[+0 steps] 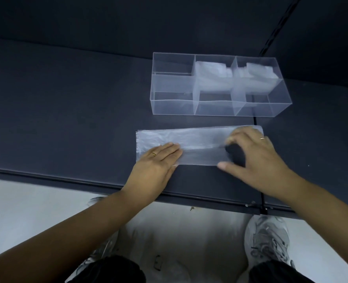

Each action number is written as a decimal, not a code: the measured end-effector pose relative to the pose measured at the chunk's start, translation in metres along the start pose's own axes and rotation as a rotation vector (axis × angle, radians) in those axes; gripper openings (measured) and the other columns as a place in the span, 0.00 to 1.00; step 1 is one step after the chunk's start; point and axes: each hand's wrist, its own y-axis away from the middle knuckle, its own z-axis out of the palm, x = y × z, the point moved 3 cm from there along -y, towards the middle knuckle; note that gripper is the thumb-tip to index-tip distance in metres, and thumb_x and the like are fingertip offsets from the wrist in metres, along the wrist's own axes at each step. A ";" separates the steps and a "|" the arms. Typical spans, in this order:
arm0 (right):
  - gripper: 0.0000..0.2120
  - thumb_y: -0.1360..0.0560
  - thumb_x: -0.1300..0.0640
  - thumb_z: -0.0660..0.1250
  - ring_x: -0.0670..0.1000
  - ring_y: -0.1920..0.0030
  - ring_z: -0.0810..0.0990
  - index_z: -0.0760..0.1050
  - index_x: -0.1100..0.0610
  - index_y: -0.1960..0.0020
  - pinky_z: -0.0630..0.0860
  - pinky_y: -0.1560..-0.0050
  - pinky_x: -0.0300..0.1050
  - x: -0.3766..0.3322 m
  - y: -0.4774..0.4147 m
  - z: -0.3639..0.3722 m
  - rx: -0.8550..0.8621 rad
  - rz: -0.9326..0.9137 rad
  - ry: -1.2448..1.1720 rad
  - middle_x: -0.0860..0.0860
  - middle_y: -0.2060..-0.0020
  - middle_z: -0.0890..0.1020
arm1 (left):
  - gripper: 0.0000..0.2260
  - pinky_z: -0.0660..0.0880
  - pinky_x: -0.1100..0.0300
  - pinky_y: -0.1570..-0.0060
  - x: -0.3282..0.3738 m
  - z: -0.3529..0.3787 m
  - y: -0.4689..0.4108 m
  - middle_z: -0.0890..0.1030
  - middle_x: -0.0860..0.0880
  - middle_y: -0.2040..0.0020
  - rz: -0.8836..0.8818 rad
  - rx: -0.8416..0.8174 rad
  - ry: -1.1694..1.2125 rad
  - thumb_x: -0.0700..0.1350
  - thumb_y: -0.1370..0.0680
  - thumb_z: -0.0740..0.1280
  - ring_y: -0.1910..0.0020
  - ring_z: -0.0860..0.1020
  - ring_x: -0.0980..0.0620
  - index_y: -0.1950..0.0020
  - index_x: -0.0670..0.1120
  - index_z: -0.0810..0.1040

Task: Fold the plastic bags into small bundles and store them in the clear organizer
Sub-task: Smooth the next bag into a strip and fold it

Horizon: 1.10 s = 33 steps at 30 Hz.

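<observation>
While a dark table (67, 111) fills most of the view, its near edge runs across the lower half, with pale floor (26, 211) showing below it. A dark seam (258, 190) crosses the table from near to far on the right side.

On the far right of the table sits the clear organizer (214, 109), split into six compartments in two rows of three. White folded bundles (212, 78) lie in the far middle compartment and more bundles (254, 76) in the far right one; the three near compartments and the far left one look bare.

Just near the organizer, and apart from it, a translucent bag (199, 139) lies flat as a long strip running left to right, already folded lengthwise.

The left hand (156, 162) rests flat, fingers together and stretched out, pressing down on the strip's left near part; a ring (153, 154) shows on one finger. The right hand (257, 154) is arched over the strip's right end, fingertips down on the plastic and thumb spread toward the near edge. Blur there hides whether its fingers pinch the plastic or only press on it. A second ring (262, 138) is on that hand. The two hands are set well apart along the strip.

At the bottom, two grey sneakers (269, 240) stand on the floor below dark trouser legs (112, 270).
</observation>
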 end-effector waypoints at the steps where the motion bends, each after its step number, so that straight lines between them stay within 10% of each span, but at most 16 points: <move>1: 0.29 0.33 0.32 0.65 0.45 0.36 0.64 0.70 0.47 0.39 0.56 0.33 0.44 -0.013 -0.001 0.004 -0.011 -0.055 0.055 0.45 0.38 0.69 | 0.16 0.69 0.44 0.37 0.003 0.000 0.000 0.79 0.42 0.39 0.001 0.010 0.003 0.36 0.26 0.71 0.39 0.78 0.43 0.39 0.39 0.79; 4: 0.37 0.32 0.38 0.68 0.48 0.30 0.61 0.63 0.48 0.28 0.49 0.31 0.42 -0.046 -0.004 0.033 -0.100 -0.213 0.165 0.45 0.30 0.66 | 0.15 0.72 0.44 0.38 0.009 -0.001 0.001 0.80 0.42 0.40 -0.002 0.002 0.032 0.36 0.26 0.70 0.40 0.78 0.42 0.40 0.38 0.80; 9: 0.06 0.25 0.61 0.68 0.55 0.44 0.77 0.81 0.58 0.49 0.71 0.41 0.49 -0.035 -0.016 0.041 0.075 -0.143 -0.037 0.50 0.45 0.81 | 0.12 0.68 0.57 0.34 0.002 -0.007 0.002 0.81 0.46 0.41 -0.017 0.009 0.128 0.38 0.23 0.66 0.39 0.78 0.48 0.40 0.41 0.81; 14: 0.07 0.23 0.57 0.66 0.37 0.60 0.76 0.77 0.51 0.60 0.68 0.56 0.24 0.009 -0.023 0.019 0.049 0.139 -0.372 0.36 0.64 0.79 | 0.06 0.71 0.74 0.47 -0.032 -0.023 0.010 0.83 0.62 0.51 -0.359 0.073 0.469 0.44 0.23 0.69 0.51 0.79 0.65 0.49 0.50 0.84; 22: 0.10 0.24 0.56 0.67 0.46 0.66 0.78 0.78 0.56 0.63 0.69 0.67 0.27 0.030 -0.035 0.026 0.155 0.423 -0.402 0.47 0.69 0.81 | 0.04 0.74 0.66 0.58 -0.067 -0.031 -0.006 0.83 0.56 0.65 -0.778 0.167 0.585 0.47 0.25 0.70 0.63 0.81 0.59 0.59 0.51 0.82; 27: 0.09 0.24 0.56 0.68 0.42 0.70 0.72 0.75 0.55 0.62 0.67 0.70 0.27 0.028 -0.034 0.029 0.165 0.420 -0.327 0.45 0.72 0.76 | 0.10 0.69 0.54 0.46 -0.035 -0.040 -0.010 0.77 0.46 0.52 -0.431 0.352 0.062 0.40 0.25 0.66 0.50 0.74 0.43 0.44 0.44 0.78; 33: 0.08 0.25 0.55 0.68 0.44 0.69 0.73 0.74 0.55 0.62 0.66 0.69 0.33 0.027 -0.037 0.028 0.143 0.413 -0.292 0.45 0.72 0.75 | 0.32 0.40 0.51 0.25 0.000 0.008 -0.009 0.50 0.46 0.21 -0.190 -0.217 -0.164 0.62 0.20 0.45 0.22 0.45 0.47 0.22 0.44 0.50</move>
